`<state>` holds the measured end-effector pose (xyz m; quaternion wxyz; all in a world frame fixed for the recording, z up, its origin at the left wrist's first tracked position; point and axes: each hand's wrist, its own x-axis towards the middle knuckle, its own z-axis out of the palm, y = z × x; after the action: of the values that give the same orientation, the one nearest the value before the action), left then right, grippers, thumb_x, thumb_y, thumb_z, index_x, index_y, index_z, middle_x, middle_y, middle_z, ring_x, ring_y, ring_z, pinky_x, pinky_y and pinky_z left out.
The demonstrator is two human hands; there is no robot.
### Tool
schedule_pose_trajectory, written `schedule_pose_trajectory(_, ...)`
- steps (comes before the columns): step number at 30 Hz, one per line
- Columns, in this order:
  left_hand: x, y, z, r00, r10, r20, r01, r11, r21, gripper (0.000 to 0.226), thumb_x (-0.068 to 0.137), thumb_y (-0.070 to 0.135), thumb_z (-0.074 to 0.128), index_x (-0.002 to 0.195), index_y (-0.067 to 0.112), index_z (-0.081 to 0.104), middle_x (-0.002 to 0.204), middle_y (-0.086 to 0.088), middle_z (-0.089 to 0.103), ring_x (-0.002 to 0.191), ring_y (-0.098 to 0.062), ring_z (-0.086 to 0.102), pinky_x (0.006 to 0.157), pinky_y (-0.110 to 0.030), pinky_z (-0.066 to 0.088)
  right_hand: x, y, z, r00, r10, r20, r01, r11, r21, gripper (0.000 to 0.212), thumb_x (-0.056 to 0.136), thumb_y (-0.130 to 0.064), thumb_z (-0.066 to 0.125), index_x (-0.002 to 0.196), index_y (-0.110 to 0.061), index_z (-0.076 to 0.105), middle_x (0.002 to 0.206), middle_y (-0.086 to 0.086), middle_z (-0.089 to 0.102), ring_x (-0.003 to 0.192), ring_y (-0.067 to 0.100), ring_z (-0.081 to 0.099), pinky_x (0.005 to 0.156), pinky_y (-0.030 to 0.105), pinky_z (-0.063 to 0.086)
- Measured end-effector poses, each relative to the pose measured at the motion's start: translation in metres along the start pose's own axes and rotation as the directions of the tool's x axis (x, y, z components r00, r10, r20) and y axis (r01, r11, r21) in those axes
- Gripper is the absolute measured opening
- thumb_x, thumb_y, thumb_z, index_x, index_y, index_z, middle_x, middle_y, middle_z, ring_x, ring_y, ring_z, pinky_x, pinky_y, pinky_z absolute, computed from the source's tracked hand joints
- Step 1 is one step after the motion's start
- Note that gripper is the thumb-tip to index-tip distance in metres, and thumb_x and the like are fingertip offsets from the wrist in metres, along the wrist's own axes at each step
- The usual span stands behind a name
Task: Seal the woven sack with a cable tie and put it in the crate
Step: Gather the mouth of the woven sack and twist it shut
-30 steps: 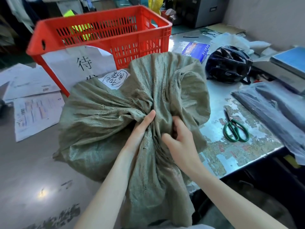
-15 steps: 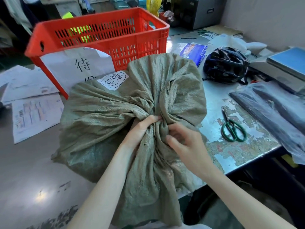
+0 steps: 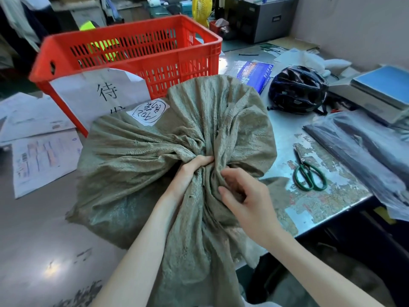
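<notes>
A: Sack position?

B: Woven sack [image 3: 177, 156] lies on the table [image 3: 39, 251], near its front edge, loose mouth trailing over that edge. Red crate [image 3: 132, 54] stands just behind, touching it.

A: Hands?

B: Left hand [image 3: 190, 171] closed tight around the gathered neck. Right hand [image 3: 245, 202] pinching folds beside it, fingers curled. Green scissors [image 3: 308, 171] toward the right edge.

Both hands, left hand [image 3: 190, 173] and right hand [image 3: 247, 200], gather the woven sack [image 3: 155, 156] neck (red crate [image 3: 132, 52] behind)
</notes>
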<state>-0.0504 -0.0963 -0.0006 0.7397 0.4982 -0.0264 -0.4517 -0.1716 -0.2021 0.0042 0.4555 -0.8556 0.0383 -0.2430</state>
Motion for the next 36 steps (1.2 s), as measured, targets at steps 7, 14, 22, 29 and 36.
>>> schedule_pose_trajectory(7, -0.006, -0.002, 0.008, 0.999, 0.032, 0.038, -0.024, 0.980, -0.196, 0.039, 0.079, 0.030, 0.052, 0.078, 0.003, 0.080, 0.085, -0.013, 0.077, 0.080, -0.020, 0.074, 0.085, -0.030, 0.056, -0.009, -0.023, 0.018, 0.979, -0.122, 0.165, 0.112, 0.991, 0.067, 0.019, 0.087, -0.005, 0.060, 0.106, -0.008, 0.062, 0.080, -0.019, 0.046, 0.071, -0.008, 0.046, 0.067, 0.006, 0.033)
schedule_pose_trajectory(14, 0.000, 0.002, 0.010, 0.994, 0.093, 0.053, -0.077, 0.967, -0.241, 0.051, 0.092, 0.027, 0.041, 0.071, -0.002, 0.078, 0.078, -0.021, 0.074, 0.074, -0.028, 0.074, 0.075, -0.037, 0.061, -0.012, -0.016, 0.014, 0.970, -0.016, 0.242, -0.017, 0.991, 0.133, 0.022, 0.088, -0.006, 0.059, 0.107, -0.013, 0.064, 0.090, -0.006, 0.063, 0.083, 0.001, 0.058, 0.074, 0.011, 0.040)
schedule_pose_trajectory(22, -0.007, 0.010, -0.003, 0.989, -0.022, 0.149, 0.031, 0.998, -0.056, 0.056, 0.062, 0.053, 0.076, 0.092, 0.005, 0.079, 0.091, -0.016, 0.076, 0.081, -0.025, 0.074, 0.076, -0.031, 0.061, -0.009, -0.005, 0.015, 0.916, 0.129, 0.381, -0.193, 0.972, 0.133, 0.025, 0.089, -0.009, 0.057, 0.107, -0.025, 0.064, 0.075, -0.011, 0.056, 0.063, 0.003, 0.049, 0.063, 0.013, 0.037)
schedule_pose_trajectory(29, -0.002, 0.006, -0.006, 0.993, -0.114, -0.025, 0.115, 0.993, 0.040, 0.023, 0.059, 0.024, 0.069, 0.064, 0.002, 0.074, 0.062, -0.011, 0.071, 0.049, -0.019, 0.067, 0.052, -0.024, 0.056, 0.012, 0.013, -0.019, 0.920, 0.298, 0.255, -0.331, 0.939, 0.094, 0.019, 0.081, -0.015, 0.056, 0.074, -0.018, 0.074, 0.065, 0.002, 0.070, 0.059, 0.020, 0.062, 0.058, 0.032, 0.048)
schedule_pose_trajectory(36, -0.003, 0.012, -0.013, 0.992, -0.127, 0.011, 0.122, 0.971, 0.207, 0.018, 0.067, 0.023, 0.067, 0.066, 0.008, 0.077, 0.066, -0.005, 0.071, 0.055, -0.014, 0.065, 0.058, -0.022, 0.055, 0.042, 0.021, -0.035, 0.951, 0.307, 0.034, -0.307, 0.925, 0.225, 0.022, 0.085, -0.001, 0.056, 0.089, -0.016, 0.071, 0.087, -0.003, 0.074, 0.087, 0.018, 0.069, 0.082, 0.034, 0.055)
